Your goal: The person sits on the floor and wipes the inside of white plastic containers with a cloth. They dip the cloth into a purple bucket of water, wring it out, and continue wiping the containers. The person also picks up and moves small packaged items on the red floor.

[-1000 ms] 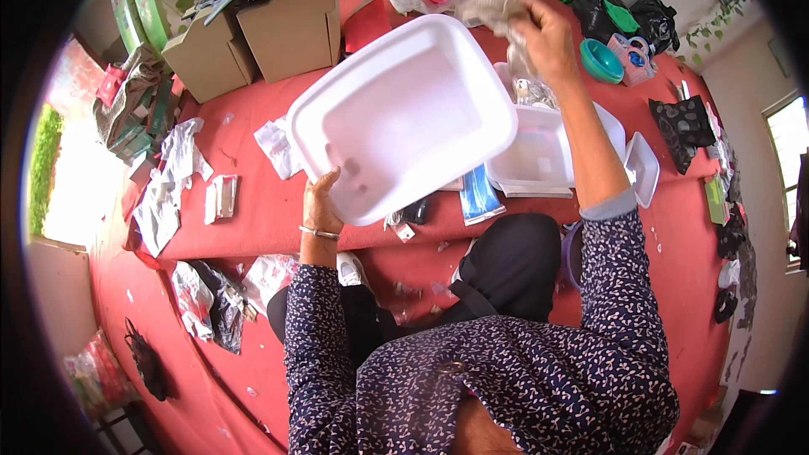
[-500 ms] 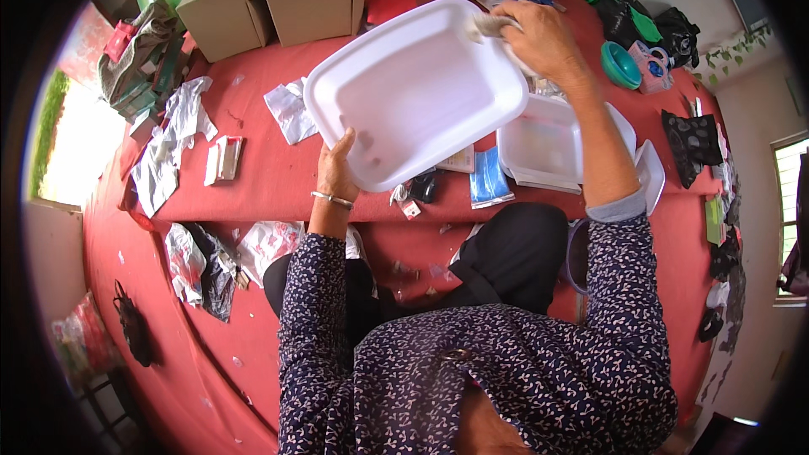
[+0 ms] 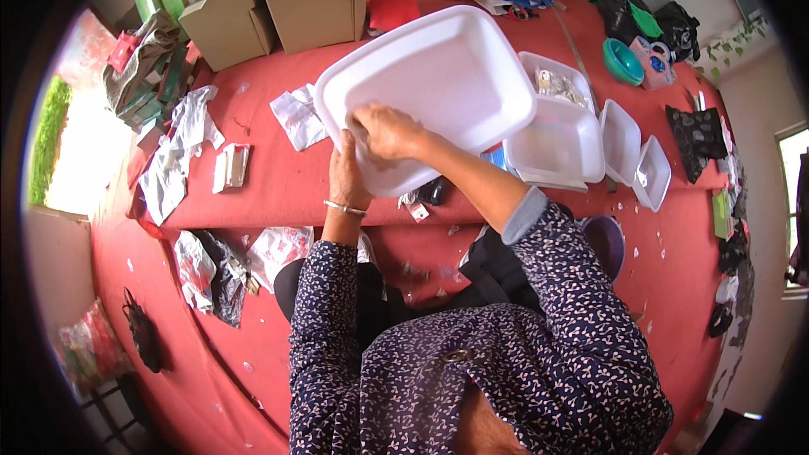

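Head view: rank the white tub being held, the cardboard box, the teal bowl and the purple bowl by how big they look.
1. White tub, though it is held up nearer the camera, which may inflate it.
2. Cardboard box.
3. Teal bowl and purple bowl: unsure, since the sleeve hides part of the purple one.

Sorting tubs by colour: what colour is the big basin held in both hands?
White, plain; the basin shows best in the head view.
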The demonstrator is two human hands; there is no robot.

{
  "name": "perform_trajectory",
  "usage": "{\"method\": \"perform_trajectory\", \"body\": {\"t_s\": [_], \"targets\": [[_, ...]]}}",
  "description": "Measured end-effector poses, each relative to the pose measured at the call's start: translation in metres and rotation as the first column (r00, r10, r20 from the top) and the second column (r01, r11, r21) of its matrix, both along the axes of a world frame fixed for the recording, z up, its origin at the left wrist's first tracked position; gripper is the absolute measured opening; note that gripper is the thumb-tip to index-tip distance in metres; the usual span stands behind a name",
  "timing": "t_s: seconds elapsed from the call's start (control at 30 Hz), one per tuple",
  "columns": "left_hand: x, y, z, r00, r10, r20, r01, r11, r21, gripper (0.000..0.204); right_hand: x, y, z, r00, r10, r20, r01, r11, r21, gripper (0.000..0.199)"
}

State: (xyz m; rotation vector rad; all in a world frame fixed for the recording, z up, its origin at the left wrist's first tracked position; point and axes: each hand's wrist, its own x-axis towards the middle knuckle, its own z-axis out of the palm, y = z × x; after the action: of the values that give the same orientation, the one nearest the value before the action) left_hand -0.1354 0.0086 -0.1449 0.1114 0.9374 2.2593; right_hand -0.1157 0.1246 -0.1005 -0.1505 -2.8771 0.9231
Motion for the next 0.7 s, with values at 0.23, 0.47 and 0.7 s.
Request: {"method": "perform_trajectory", "body": {"t_s": [0.23, 0.47, 0.7], "targets": [[-0.009, -0.008, 0.005, 0.999, 0.048, 0.007, -0.047, 0.986, -0.158, 0.044, 0.033, 0.08, 0.047, 0.966, 0.176, 0.192, -0.042, 0.834, -0.551, 0.028], [-0.007, 0.0, -0.002, 0.994, 0.002, 0.107, 0.004, 0.998, -0.056, 0.042, 0.062, 0.123, 0.071, 0.998, -0.047, -0.049, -0.056, -0.16, -0.985, 0.033], [-0.001, 0.0, -0.001, 0.993, -0.024, 0.113, 0.032, 0.997, -0.076, 0.037, 0.052, 0.107, 0.075, 0.999, -0.025, -0.037, -0.042, -0.283, -0.958, 0.025]]}}
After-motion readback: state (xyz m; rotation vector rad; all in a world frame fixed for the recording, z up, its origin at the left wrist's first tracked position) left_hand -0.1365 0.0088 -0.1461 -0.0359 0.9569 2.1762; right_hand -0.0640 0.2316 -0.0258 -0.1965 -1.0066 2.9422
